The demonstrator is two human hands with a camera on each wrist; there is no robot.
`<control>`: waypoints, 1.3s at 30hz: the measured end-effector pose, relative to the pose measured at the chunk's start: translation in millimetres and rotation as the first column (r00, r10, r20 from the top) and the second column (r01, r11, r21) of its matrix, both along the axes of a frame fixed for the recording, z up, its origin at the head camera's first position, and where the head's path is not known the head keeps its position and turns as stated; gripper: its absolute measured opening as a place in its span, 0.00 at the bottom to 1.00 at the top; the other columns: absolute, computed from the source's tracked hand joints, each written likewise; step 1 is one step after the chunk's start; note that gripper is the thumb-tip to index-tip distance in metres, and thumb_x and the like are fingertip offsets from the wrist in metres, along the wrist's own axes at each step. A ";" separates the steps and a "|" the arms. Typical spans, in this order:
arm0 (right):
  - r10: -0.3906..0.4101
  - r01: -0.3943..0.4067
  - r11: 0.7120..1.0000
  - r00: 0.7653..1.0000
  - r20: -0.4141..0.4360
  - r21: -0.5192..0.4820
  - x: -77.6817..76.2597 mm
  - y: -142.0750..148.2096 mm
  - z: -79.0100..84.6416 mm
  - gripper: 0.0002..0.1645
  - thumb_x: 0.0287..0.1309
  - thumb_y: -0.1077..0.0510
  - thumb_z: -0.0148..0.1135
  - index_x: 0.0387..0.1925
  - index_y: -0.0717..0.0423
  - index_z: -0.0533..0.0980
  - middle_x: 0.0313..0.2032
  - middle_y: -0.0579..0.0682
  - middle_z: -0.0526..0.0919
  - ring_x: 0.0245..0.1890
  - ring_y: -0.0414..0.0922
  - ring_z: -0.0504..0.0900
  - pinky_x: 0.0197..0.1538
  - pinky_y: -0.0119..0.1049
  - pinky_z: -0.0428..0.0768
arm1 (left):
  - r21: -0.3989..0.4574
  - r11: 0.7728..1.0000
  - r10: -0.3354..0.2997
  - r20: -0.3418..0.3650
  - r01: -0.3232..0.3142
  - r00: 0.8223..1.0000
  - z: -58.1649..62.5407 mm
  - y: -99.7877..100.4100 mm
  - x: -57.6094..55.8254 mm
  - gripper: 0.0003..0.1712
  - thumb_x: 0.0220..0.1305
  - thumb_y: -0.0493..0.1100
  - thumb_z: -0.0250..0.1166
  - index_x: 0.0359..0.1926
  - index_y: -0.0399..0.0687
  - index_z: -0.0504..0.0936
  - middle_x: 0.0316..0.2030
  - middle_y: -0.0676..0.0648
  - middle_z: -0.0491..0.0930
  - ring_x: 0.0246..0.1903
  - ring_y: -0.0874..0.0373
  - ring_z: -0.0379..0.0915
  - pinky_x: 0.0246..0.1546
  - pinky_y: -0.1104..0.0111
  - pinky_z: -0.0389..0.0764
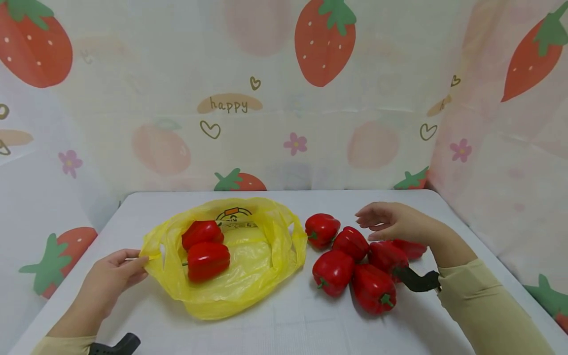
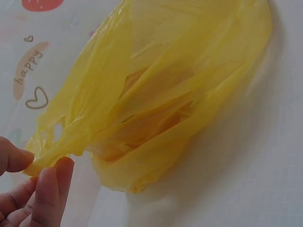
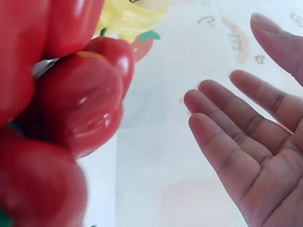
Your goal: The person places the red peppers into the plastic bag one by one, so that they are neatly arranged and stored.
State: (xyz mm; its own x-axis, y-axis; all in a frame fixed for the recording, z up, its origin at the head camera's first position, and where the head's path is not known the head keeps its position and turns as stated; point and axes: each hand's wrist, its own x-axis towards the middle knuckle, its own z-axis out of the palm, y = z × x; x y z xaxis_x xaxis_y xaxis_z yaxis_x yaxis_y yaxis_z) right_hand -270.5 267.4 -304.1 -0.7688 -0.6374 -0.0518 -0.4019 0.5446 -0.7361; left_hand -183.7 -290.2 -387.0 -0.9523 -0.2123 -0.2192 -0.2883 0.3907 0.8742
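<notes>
A yellow plastic bag (image 1: 248,296) lies with its mouth spread wide on the left half of the table. Inside it are two red bell peppers (image 1: 208,261), one behind the other. My left hand (image 1: 111,276) pinches the bag's left handle between thumb and fingers; the left wrist view shows the yellow film (image 2: 156,137) stretching away from that grip. To the right of the bag sits a pile of several red bell peppers (image 1: 333,273). Above the back of this pile is my right hand (image 1: 399,222), its fingers extended and holding nothing. In the right wrist view, peppers (image 3: 78,104) stand apart from the palm.
A white table (image 1: 275,330) carries everything, with its far edge meeting a strawberry-printed curtain (image 1: 284,148). Similar printed cloth hangs along the left and right sides. Black straps (image 1: 417,280) are worn at the wrists.
</notes>
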 end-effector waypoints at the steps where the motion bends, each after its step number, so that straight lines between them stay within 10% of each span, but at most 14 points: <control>1: -0.006 0.006 1.000 1.000 0.011 -0.004 2.2 3.1 -1.6 0.26 0.53 0.58 0.64 0.55 0.55 0.69 0.51 0.53 0.76 0.52 0.50 0.75 0.52 0.33 0.76 | 0.000 1.000 -0.001 -0.001 0.001 1.000 -0.2 0.1 0.1 0.35 0.60 0.57 0.59 0.58 0.35 0.66 0.52 0.38 0.71 0.35 0.66 0.76 0.37 0.73 0.80; 39: -0.012 0.049 0.992 0.957 0.291 -0.120 48.4 34.6 -49.6 0.29 0.51 0.62 0.64 0.55 0.64 0.67 0.53 0.64 0.72 0.51 0.56 0.74 0.47 0.37 0.79 | 0.037 0.999 -0.011 -0.036 0.012 0.999 -4.4 0.5 0.0 0.35 0.60 0.55 0.60 0.58 0.33 0.65 0.46 0.45 0.75 0.33 0.68 0.76 0.37 0.74 0.80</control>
State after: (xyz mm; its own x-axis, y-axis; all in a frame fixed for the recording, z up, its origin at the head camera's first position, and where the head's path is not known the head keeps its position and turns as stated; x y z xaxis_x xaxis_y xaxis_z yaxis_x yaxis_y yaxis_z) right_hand -222.1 302.1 -353.7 -0.7517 -0.6297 -0.1961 -0.1470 0.4498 -0.8809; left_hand -183.6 -289.7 -391.4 -0.9620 -0.1937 -0.1926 -0.2524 0.3612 0.8977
